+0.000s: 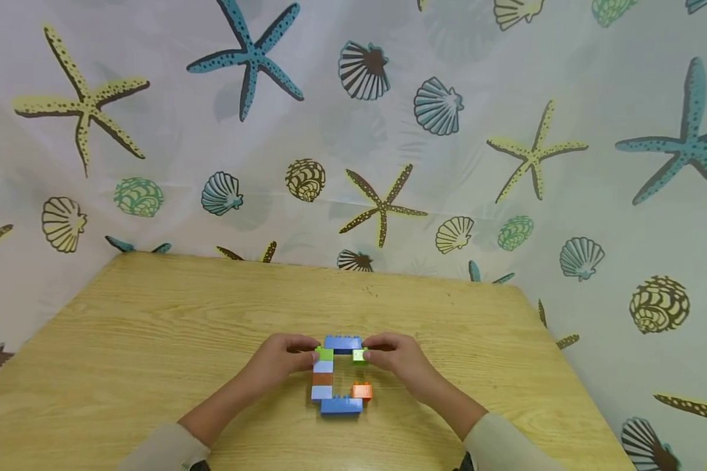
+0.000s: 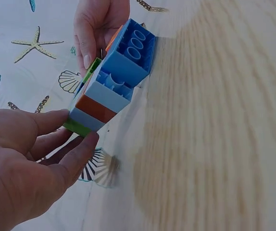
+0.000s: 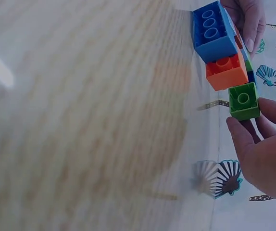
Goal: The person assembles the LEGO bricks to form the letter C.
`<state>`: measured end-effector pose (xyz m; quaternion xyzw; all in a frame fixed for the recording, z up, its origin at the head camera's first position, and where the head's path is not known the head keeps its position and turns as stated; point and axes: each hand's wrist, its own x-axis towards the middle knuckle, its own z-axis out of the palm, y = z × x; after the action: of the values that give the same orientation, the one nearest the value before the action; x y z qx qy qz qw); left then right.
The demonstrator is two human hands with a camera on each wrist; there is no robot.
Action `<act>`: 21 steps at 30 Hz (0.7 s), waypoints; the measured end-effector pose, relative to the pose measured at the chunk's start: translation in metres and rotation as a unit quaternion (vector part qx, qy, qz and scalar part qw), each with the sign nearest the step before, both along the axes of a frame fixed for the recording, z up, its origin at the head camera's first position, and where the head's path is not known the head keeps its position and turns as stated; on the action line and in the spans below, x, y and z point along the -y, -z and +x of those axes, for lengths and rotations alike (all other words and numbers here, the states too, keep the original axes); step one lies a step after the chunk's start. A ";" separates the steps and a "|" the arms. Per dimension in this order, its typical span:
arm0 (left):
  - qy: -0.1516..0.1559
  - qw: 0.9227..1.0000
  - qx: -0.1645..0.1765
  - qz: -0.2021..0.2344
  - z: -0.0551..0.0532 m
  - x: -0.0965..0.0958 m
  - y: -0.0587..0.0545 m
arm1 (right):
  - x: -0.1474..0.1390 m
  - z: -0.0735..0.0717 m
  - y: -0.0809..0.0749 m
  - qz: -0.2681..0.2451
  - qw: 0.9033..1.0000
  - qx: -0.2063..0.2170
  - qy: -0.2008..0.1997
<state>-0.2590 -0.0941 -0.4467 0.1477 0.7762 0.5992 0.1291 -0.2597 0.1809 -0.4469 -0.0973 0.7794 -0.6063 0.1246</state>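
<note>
Toy building bricks form a ring with a gap on its right side. A column of green [image 1: 325,354], light blue [image 1: 323,367], brown-orange [image 1: 322,379] and light blue bricks makes its left side. One long blue brick [image 1: 343,343] lies across the far end, another blue brick [image 1: 342,407] across the near end. An orange brick [image 1: 362,392] sits on the near right corner. My left hand [image 1: 273,358] pinches the column's green end brick between thumb and fingers. With thumb and fingers, my right hand [image 1: 403,362] pinches a small green brick [image 3: 244,100] by the far right corner.
The bricks are over a wooden table [image 1: 153,314], near its middle. Behind and beside the table hangs a pale curtain [image 1: 306,131] printed with starfish and shells.
</note>
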 end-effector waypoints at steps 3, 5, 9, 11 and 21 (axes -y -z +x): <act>0.008 1.000 0.003 -0.016 -0.003 -0.002 0.002 | 0.000 -0.001 0.004 0.004 1.000 0.014 0.004; 0.009 0.999 -0.004 -0.037 -0.004 -0.004 0.003 | -0.001 -0.001 0.007 0.015 1.000 0.014 0.012; 0.001 0.996 -0.020 -0.082 -0.006 -0.009 0.004 | -0.001 0.001 0.009 0.028 0.999 0.010 0.028; -0.005 0.995 -0.017 -0.093 -0.007 -0.011 0.005 | 0.000 0.002 0.009 0.028 0.999 0.009 0.029; -0.009 0.995 -0.017 -0.099 -0.009 -0.013 0.008 | 0.004 0.004 0.009 0.017 0.999 0.013 0.040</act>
<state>-0.2682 -0.0809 -0.4547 0.1373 0.8351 0.5179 0.1251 -0.2562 0.1771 -0.4564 -0.0561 0.7908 -0.5991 0.1124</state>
